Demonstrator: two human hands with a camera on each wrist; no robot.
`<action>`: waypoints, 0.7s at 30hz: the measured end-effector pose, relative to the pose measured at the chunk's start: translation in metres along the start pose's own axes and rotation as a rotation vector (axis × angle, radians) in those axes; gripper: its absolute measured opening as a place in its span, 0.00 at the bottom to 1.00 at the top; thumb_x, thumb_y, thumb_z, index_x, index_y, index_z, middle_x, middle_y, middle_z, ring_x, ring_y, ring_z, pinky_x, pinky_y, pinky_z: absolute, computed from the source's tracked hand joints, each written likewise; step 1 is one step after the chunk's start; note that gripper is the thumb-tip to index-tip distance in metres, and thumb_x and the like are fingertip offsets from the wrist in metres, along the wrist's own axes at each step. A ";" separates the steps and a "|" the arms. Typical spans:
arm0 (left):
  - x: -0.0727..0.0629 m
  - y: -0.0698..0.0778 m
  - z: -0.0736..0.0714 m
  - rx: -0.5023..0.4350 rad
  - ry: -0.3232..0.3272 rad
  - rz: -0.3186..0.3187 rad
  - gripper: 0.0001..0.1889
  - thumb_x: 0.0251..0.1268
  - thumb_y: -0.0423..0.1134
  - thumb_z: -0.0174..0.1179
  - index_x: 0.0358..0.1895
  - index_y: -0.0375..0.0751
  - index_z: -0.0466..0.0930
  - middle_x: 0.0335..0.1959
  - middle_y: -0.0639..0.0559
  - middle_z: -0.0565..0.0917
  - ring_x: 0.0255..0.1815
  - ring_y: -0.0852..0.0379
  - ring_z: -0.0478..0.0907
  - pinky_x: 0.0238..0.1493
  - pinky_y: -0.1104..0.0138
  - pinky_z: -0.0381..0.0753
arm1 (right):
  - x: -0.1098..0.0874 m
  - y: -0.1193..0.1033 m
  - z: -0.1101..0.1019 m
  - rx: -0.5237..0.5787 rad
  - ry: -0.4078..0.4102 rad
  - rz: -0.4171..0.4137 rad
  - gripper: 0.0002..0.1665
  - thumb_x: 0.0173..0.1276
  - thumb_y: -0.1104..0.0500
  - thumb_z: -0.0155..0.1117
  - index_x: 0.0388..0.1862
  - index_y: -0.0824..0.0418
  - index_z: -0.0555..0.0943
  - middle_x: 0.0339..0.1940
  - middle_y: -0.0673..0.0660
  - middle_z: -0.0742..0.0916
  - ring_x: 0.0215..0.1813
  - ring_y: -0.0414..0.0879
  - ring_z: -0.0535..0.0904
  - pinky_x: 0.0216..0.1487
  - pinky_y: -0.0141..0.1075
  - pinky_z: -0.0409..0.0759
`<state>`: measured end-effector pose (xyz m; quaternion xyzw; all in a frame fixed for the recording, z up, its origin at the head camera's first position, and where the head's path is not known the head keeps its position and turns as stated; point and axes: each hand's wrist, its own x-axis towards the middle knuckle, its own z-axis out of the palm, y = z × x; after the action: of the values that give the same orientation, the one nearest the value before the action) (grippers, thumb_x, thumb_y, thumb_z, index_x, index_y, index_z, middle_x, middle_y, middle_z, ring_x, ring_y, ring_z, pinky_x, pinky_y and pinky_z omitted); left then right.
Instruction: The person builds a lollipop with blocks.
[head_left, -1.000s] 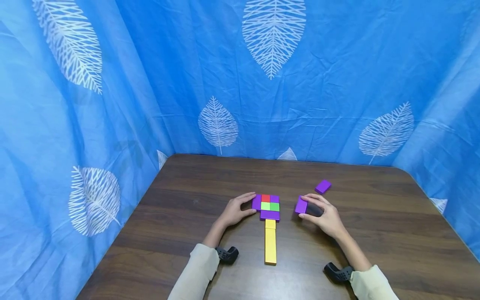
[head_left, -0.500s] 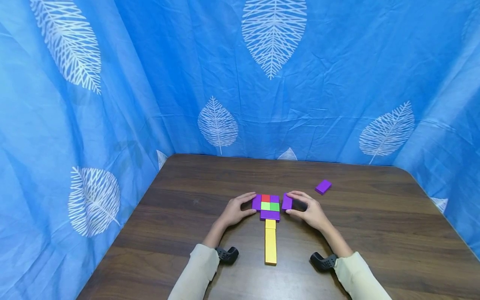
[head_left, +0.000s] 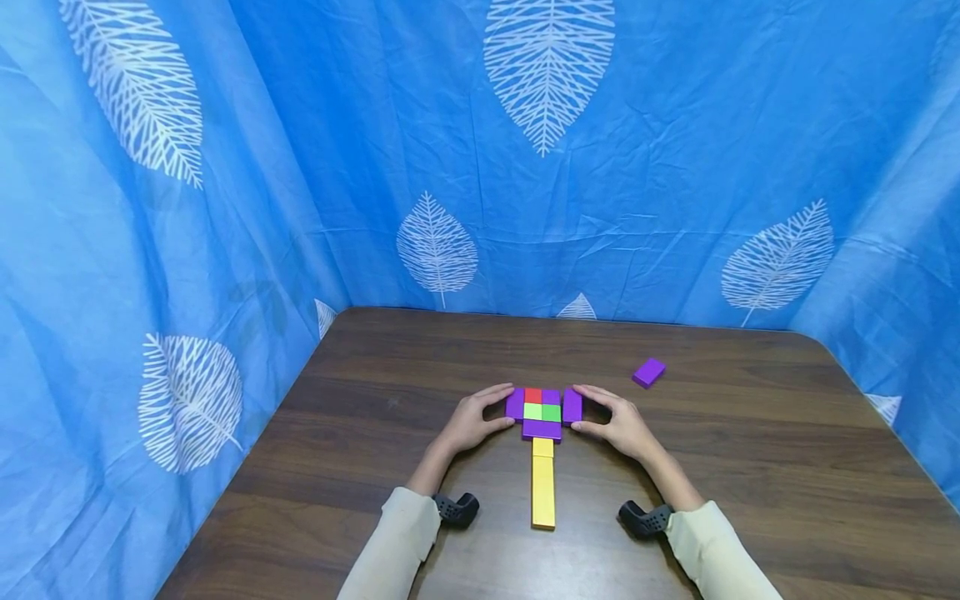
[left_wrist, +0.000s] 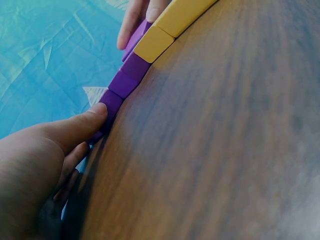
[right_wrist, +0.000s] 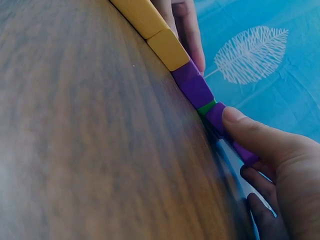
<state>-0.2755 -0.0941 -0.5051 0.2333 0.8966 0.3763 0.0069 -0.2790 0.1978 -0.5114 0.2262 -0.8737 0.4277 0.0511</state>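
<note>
My left hand [head_left: 467,422] pinches the ends of an upright-lying purple block [head_left: 515,403] between thumb and fingers. It forms the left side of a flat block pattern with a red block [head_left: 533,395], a small purple block [head_left: 551,396], a light green block [head_left: 532,411] and a green block [head_left: 551,412]. Below these lies a crosswise purple block [head_left: 542,429], then a short yellow block [head_left: 543,447] and a long yellow block [head_left: 543,492]. My right hand [head_left: 624,427] pinches another purple block [head_left: 572,406] just right of the pattern, with a narrow gap between. In the right wrist view, the thumb [right_wrist: 235,116] presses that block's near end.
A loose purple block [head_left: 648,372] lies farther back to the right on the wooden table [head_left: 420,350]. Blue curtains [head_left: 637,192] with white leaf prints hang behind the table and along its sides.
My right hand has carried its purple block leftward across the table, up close to the pattern's right side. My left hand has kept its place on the left purple block.
</note>
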 end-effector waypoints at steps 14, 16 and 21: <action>0.000 0.000 0.001 -0.011 -0.006 -0.008 0.28 0.62 0.47 0.59 0.65 0.47 0.67 0.66 0.54 0.66 0.67 0.54 0.60 0.65 0.58 0.60 | -0.001 0.000 0.000 -0.059 -0.065 -0.019 0.39 0.55 0.47 0.70 0.64 0.59 0.71 0.61 0.63 0.75 0.63 0.60 0.68 0.61 0.54 0.65; 0.000 0.000 0.001 -0.011 -0.003 -0.008 0.28 0.62 0.48 0.59 0.65 0.47 0.67 0.66 0.54 0.66 0.67 0.54 0.60 0.65 0.58 0.60 | -0.001 -0.001 0.000 -0.070 -0.071 -0.027 0.39 0.55 0.47 0.69 0.64 0.60 0.71 0.61 0.63 0.75 0.63 0.60 0.68 0.61 0.54 0.65; 0.000 -0.001 0.001 -0.018 0.003 -0.007 0.28 0.62 0.48 0.60 0.65 0.46 0.68 0.66 0.53 0.67 0.67 0.53 0.60 0.65 0.58 0.61 | 0.000 -0.003 0.000 -0.089 -0.085 -0.029 0.39 0.56 0.46 0.68 0.65 0.59 0.70 0.62 0.64 0.74 0.63 0.60 0.67 0.61 0.54 0.64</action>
<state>-0.2760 -0.0937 -0.5061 0.2295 0.8941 0.3845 0.0091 -0.2773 0.1962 -0.5095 0.2542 -0.8898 0.3777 0.0303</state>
